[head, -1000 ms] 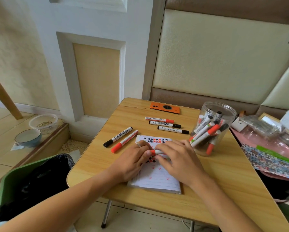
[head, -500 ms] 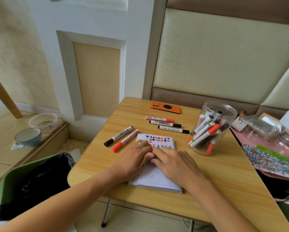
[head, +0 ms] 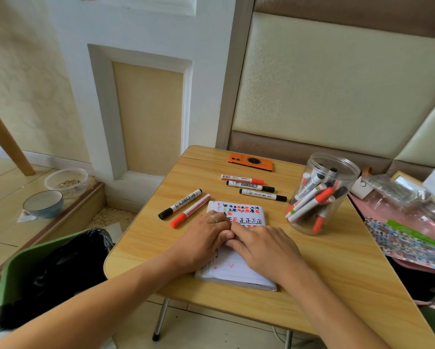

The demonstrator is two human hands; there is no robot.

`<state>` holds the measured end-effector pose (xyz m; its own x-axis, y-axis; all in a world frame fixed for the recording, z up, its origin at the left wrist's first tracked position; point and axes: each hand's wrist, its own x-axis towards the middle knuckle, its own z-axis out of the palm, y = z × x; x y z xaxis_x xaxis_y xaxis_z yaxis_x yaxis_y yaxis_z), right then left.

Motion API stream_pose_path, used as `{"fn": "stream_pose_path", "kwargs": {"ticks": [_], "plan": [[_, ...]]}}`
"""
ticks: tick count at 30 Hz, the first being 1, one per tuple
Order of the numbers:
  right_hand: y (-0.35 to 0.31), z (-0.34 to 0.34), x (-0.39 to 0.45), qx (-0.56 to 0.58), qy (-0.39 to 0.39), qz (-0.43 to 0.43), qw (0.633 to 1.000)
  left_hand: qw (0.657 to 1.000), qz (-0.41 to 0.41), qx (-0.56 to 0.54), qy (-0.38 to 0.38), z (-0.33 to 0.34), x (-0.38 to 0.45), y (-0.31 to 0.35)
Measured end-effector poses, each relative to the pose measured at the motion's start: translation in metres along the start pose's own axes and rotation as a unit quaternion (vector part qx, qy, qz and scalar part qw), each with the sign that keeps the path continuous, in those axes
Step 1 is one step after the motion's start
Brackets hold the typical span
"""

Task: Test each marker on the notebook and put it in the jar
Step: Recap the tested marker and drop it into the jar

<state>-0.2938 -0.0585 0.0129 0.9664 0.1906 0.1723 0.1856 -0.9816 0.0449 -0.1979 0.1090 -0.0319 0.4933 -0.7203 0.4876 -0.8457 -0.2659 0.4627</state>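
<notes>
Both hands meet knuckle to knuckle over the notebook (head: 239,260) — left hand (head: 201,241) and right hand (head: 261,248) curled; I can't tell if they grip a marker. Jar (head: 322,192) sits off right — the right hand is nearer.

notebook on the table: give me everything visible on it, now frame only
The notebook is a small, fairly thick white pad of lined paper, lying flat and open on the wooden table, near its front edge. Its far part carries rows of black and orange-red test marks, stars above and underlined characters below; a few small red marks sit lower down. The left hand and right hand both rest on its middle, fingertips meeting, hiding that area. No loose marker touches it.
</notes>
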Motion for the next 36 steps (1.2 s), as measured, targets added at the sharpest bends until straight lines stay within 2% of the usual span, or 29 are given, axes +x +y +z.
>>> {"fn": "stream_pose_path", "kwargs": {"ticks": [7,11,15,18,21,23,24,27,28,29,30,34,36], "plan": [[0.000,-0.011,-0.002,-0.003,-0.012,0.031,0.999,1.000,-0.009,-0.016,0.003,-0.002,0.000,0.003],[0.005,-0.012,-0.004,0.025,0.018,0.055,0.998,0.999,-0.035,0.000,0.013,0.002,-0.001,0.000],[0.015,-0.003,-0.006,0.053,0.079,0.134,0.986,0.994,-0.086,0.058,0.019,0.002,-0.002,-0.001],[0.021,-0.002,-0.010,0.157,0.147,0.168,0.962,0.990,-0.076,0.118,-0.010,0.002,-0.004,0.002],[0.026,-0.003,-0.010,0.265,0.196,0.145,0.933,0.990,-0.075,0.116,-0.013,0.001,-0.004,0.004],[0.026,-0.003,-0.011,0.382,0.201,0.156,0.888,0.994,-0.067,0.080,-0.036,-0.001,-0.004,0.004],[0.024,-0.004,-0.011,0.465,0.192,0.175,0.846,0.994,-0.061,0.067,-0.055,-0.002,-0.004,0.005],[0.021,-0.007,-0.012,0.680,0.153,0.222,0.682,0.992,-0.062,0.049,-0.096,-0.005,-0.003,0.010],[0.021,-0.007,-0.012,0.722,0.146,0.223,0.638,0.992,-0.067,0.047,-0.099,-0.005,-0.002,0.010],[0.021,-0.007,-0.011,0.744,0.142,0.221,0.614,0.991,-0.070,0.049,-0.099,-0.005,-0.002,0.009],[0.020,-0.006,-0.010,0.747,0.138,0.219,0.612,0.991,-0.073,0.055,-0.099,-0.005,-0.001,0.009],[0.012,0.000,-0.008,0.675,0.141,0.238,0.685,0.989,-0.078,0.076,-0.103,-0.002,-0.001,0.006],[0.009,0.003,-0.007,0.647,0.147,0.254,0.704,0.988,-0.081,0.078,-0.104,-0.002,0.000,0.005]]}}
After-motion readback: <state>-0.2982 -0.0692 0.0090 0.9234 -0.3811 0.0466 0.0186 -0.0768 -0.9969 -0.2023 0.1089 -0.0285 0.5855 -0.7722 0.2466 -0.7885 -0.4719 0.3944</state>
